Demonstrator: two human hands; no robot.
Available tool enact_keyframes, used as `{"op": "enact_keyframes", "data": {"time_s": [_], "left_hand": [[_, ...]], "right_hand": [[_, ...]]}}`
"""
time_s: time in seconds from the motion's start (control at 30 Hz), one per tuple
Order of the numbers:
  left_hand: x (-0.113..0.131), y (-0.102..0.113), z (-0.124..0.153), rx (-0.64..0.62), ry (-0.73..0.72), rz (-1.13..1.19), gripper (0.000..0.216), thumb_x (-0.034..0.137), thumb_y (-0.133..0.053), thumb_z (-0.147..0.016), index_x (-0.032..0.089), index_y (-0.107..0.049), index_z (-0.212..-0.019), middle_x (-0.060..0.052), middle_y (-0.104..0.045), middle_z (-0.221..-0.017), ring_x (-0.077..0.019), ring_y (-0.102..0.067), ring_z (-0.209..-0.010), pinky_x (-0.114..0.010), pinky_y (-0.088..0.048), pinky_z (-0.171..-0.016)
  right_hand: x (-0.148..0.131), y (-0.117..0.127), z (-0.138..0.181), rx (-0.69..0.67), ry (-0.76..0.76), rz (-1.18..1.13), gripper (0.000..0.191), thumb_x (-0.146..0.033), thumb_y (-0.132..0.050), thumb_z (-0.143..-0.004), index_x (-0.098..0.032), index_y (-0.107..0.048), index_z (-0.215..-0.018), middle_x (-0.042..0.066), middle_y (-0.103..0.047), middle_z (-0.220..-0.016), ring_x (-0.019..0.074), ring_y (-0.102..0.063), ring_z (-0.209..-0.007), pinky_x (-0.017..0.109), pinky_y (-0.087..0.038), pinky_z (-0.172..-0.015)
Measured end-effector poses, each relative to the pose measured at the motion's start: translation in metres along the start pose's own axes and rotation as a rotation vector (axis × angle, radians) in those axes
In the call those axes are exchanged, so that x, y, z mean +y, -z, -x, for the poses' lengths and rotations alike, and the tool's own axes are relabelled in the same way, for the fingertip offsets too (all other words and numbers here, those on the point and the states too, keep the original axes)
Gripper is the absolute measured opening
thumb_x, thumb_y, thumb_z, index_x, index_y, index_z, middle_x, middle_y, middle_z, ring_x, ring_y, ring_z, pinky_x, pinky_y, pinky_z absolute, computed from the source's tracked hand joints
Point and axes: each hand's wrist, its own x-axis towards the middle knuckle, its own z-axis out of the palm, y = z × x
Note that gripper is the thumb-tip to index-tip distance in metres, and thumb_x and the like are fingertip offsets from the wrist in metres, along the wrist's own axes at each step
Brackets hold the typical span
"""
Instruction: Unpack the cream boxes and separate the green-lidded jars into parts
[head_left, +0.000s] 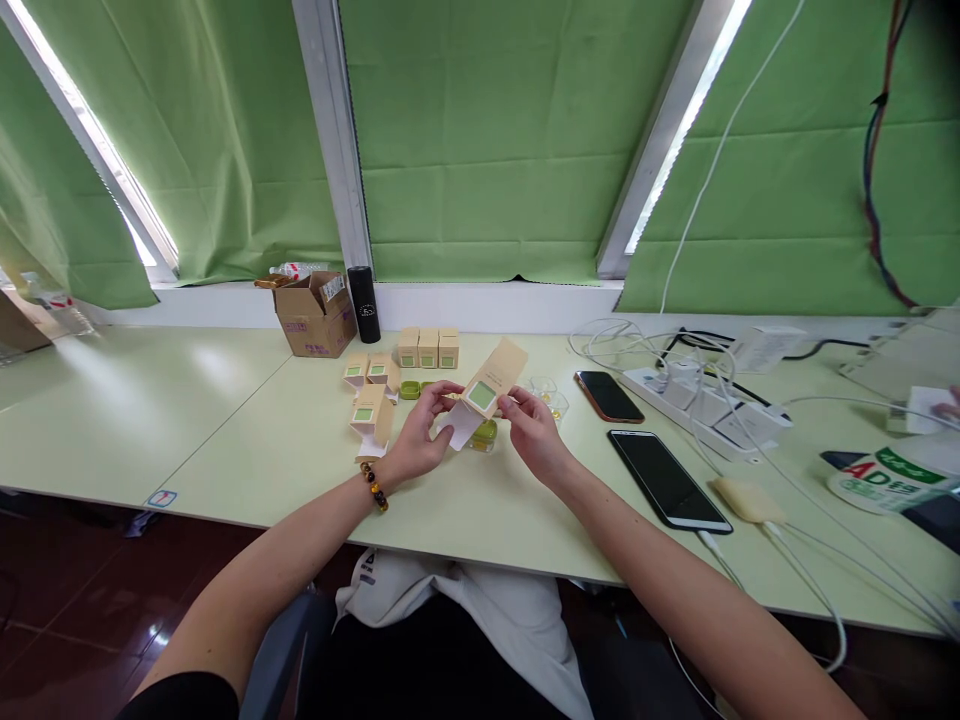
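Between my two hands I hold a small kraft-paper box [496, 376] above the table, flattened or partly unfolded, with a green square on it and a white inner flap. My left hand [422, 436] pinches its left side and flap. My right hand [534, 430] grips the lower right corner. Just below the box sits a green-lidded little jar [484, 436], partly covered. Behind my left hand lies another green lid or jar [410, 390]. Open kraft boxes [372, 415] stand to the left. Several clear pieces [551, 398] lie beyond my right hand.
Closed kraft boxes [428, 348] line up at the back, near a cardboard carton [315, 313] and a black bottle [364, 305]. To the right are two phones [667, 478], a power strip [705, 410], tangled white cables and a white bottle [892, 478]. Another person's fingers show at the far right.
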Motion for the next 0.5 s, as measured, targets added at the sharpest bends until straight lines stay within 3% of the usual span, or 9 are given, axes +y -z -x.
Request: {"op": "enact_keyframes", "data": {"time_s": [0.27,0.5], "left_hand": [[-0.0017,-0.0006,0.0017,0.086,-0.055,-0.291,0.052,0.037,-0.072,-0.095,0.022,-0.047,-0.139,-0.015,-0.060,-0.132,-0.0282,-0.060,-0.118,-0.048,-0.050,-0.105],[-0.0039,-0.0019,0.0047,0.083,-0.031,-0.218,0.042,0.036,-0.046,-0.109,0.025,-0.041,-0.149,-0.016,-0.060,-0.142,-0.0266,-0.063,-0.128,-0.042,-0.053,-0.101]], "right_hand": [[0.0048,-0.0031,-0.0005,-0.004,-0.020,0.067,0.059,-0.066,-0.087,-0.073,-0.028,-0.065,-0.111,0.007,-0.082,-0.110,0.0288,-0.077,-0.105,0.046,-0.060,-0.098],[0.0090,-0.0013,-0.0026,0.040,-0.003,0.106,0.064,-0.065,-0.088,-0.073,-0.027,-0.066,-0.119,0.010,-0.077,-0.127,0.0294,-0.073,-0.117,0.045,-0.061,-0.100]]}}
